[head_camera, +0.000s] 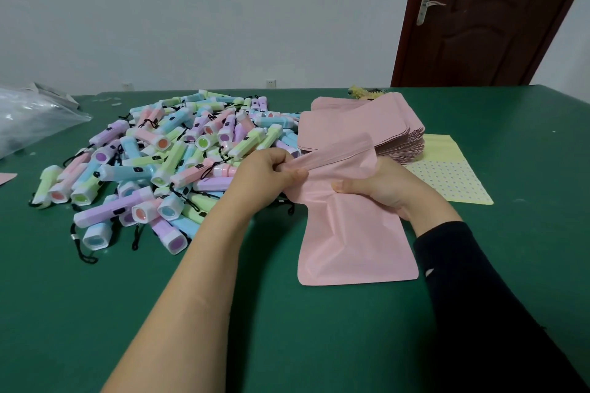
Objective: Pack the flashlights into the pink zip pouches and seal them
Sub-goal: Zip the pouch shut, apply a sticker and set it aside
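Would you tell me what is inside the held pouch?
The pouch is opaque, its inside hidden. The left hand pinches its top; the right hand holds its side.

1. Pouch (354, 242): landmark, mid-table, held at its top.
2. Left of it: flashlight heap (166, 162), cords trailing; blocks low passes.
3. Behind it: pouch stack (360, 124), close; yellow sheet (447, 175) flat at the stack's right.
4. Nearer than it: bare table (287, 344), crossed by two forearms (198, 265).
5. Right of it: bare table, open to the edge.
6. Far left of it: clear bag (32, 124) at the table edge.
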